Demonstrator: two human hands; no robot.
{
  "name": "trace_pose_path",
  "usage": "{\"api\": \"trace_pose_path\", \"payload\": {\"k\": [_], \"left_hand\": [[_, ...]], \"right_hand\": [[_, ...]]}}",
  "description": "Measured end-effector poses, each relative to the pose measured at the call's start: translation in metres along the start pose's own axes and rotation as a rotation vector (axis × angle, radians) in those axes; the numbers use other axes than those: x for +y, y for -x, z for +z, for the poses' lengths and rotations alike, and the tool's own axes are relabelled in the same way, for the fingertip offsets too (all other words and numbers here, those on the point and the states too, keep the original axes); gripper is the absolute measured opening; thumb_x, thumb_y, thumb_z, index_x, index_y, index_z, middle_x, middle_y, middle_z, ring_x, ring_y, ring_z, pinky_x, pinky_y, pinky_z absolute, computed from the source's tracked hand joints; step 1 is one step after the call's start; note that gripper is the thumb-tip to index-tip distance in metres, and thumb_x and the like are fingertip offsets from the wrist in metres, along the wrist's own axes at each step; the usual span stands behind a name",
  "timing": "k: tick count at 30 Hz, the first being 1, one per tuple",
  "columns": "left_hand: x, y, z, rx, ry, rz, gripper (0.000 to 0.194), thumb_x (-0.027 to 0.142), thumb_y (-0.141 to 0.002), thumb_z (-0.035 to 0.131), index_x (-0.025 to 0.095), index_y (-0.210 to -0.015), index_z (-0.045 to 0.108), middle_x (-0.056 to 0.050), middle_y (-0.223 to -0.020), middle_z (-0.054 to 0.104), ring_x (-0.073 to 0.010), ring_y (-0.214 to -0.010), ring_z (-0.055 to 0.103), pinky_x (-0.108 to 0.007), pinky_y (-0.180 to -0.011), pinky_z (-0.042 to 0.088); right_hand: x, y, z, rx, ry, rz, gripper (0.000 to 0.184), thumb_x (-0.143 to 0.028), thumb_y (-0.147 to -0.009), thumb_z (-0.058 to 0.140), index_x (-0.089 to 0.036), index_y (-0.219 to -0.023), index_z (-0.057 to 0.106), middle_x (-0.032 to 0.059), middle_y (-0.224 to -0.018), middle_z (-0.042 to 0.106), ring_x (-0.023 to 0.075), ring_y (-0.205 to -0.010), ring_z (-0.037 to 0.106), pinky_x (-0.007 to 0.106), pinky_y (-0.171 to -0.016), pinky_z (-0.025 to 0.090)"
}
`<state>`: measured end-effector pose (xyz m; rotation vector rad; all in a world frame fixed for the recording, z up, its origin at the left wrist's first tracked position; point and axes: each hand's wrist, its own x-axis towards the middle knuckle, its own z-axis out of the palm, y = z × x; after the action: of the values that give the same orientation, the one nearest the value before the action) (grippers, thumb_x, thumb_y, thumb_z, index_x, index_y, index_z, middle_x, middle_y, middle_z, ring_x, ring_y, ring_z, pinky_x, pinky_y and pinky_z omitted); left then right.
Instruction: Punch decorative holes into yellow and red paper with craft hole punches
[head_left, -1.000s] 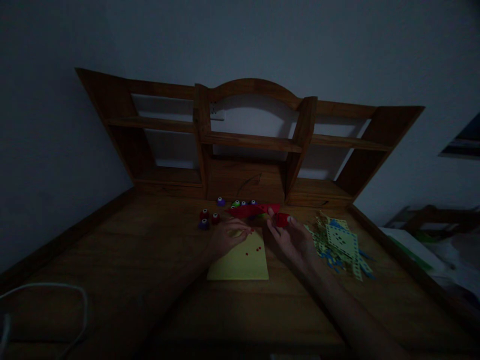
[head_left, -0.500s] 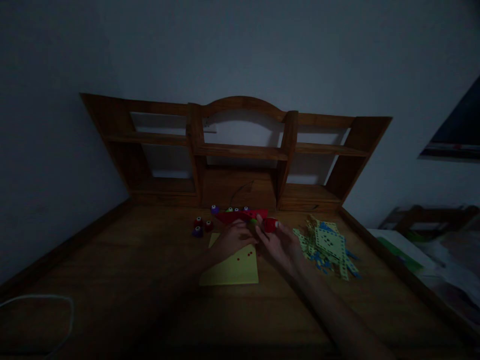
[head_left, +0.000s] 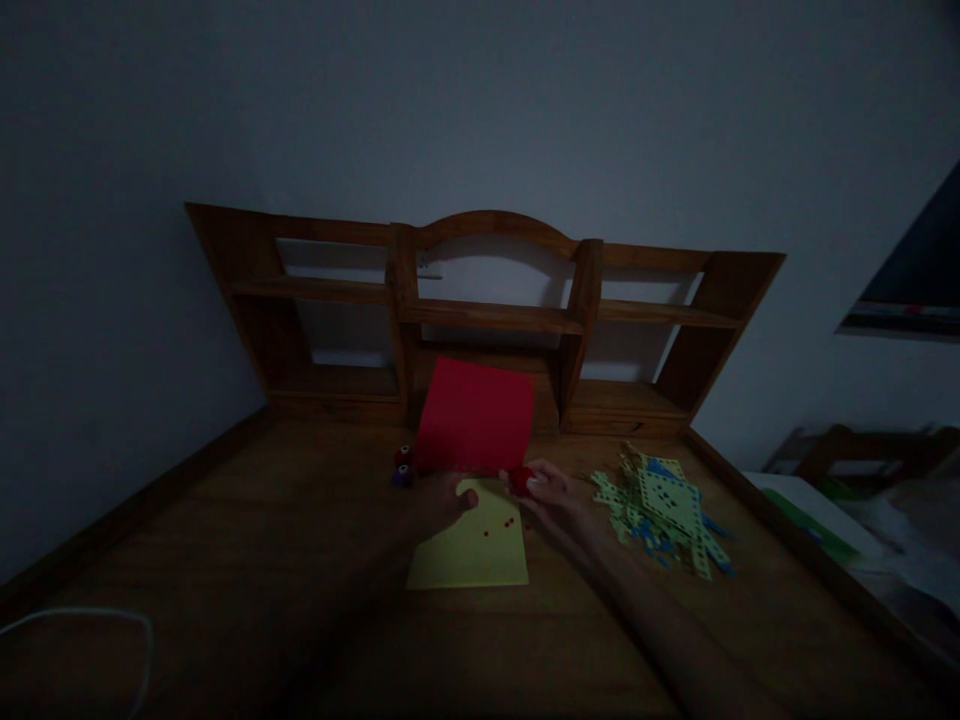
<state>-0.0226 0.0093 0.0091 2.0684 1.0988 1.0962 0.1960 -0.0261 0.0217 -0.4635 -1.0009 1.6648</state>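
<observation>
A red sheet (head_left: 476, 415) of paper or foam stands tilted up, its broad face toward me, with a row of small holes along its lower edge. My left hand (head_left: 448, 506) is closed at the lower left of this sheet, thumb showing; its other fingers are hard to see. In my right hand (head_left: 556, 495) is a small red craft punch (head_left: 523, 481), at the sheet's lower right corner. Below both hands lies a yellow sheet (head_left: 469, 560) with several tiny red punched-out dots (head_left: 509, 522) on it.
Left of the red sheet sit a red punch (head_left: 405, 454) and a purple punch (head_left: 403, 475). A pile of punched yellow and blue pieces (head_left: 671, 505) lies at the right. The wooden shelf unit (head_left: 487, 312) rises behind. A white cable (head_left: 82, 611) lies at the near left.
The red sheet has swung up from nearly edge-on to face me, covering punches behind it. My left hand has moved left and slightly down; my right hand has lowered with its punch.
</observation>
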Motion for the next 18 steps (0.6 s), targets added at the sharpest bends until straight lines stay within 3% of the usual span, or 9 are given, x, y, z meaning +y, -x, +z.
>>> {"api": "trace_pose_path", "payload": {"k": [2,5,12,18], "left_hand": [[0.003,0.006,0.003,0.104,0.061,-0.050,0.028,0.047,-0.080,0.056,0.023,-0.079,0.069,-0.005,-0.071,0.071,-0.0233,-0.071,0.066,-0.032,-0.068,0.050],[0.009,0.007,0.008,0.215,0.161,-0.115,0.034,0.051,-0.085,0.051,0.023,-0.081,0.070,-0.005,-0.066,0.070,-0.0236,-0.073,0.067,-0.032,-0.069,0.050],[-0.002,-0.010,0.012,0.084,0.556,-0.369,0.066,0.068,-0.083,0.035,0.015,-0.060,0.067,-0.010,-0.065,0.070,-0.0193,-0.057,0.065,-0.033,-0.065,0.054],[-0.007,-0.008,0.014,0.045,0.665,-0.328,0.065,0.072,-0.079,0.040,0.014,-0.067,0.066,-0.009,-0.073,0.070,-0.0184,-0.067,0.065,-0.033,-0.071,0.054]], "right_hand": [[0.004,-0.001,0.001,0.004,0.110,0.009,0.023,-0.018,-0.069,0.077,-0.019,-0.088,0.064,0.0027,-0.095,0.070,0.0165,-0.089,0.065,0.027,-0.079,0.049],[0.008,-0.002,0.001,0.026,0.214,0.013,0.025,-0.020,-0.068,0.078,-0.021,-0.089,0.064,0.0008,-0.093,0.069,0.0143,-0.082,0.063,0.024,-0.073,0.048],[0.017,-0.009,-0.008,0.180,0.189,-0.007,0.025,-0.027,-0.073,0.076,-0.022,-0.095,0.065,0.0025,-0.106,0.068,0.0174,-0.094,0.063,0.030,-0.079,0.050],[0.023,-0.013,-0.024,0.240,0.096,0.013,0.028,-0.025,-0.073,0.076,-0.023,-0.099,0.067,0.0004,-0.095,0.071,0.0122,-0.075,0.065,0.026,-0.073,0.050]]}}
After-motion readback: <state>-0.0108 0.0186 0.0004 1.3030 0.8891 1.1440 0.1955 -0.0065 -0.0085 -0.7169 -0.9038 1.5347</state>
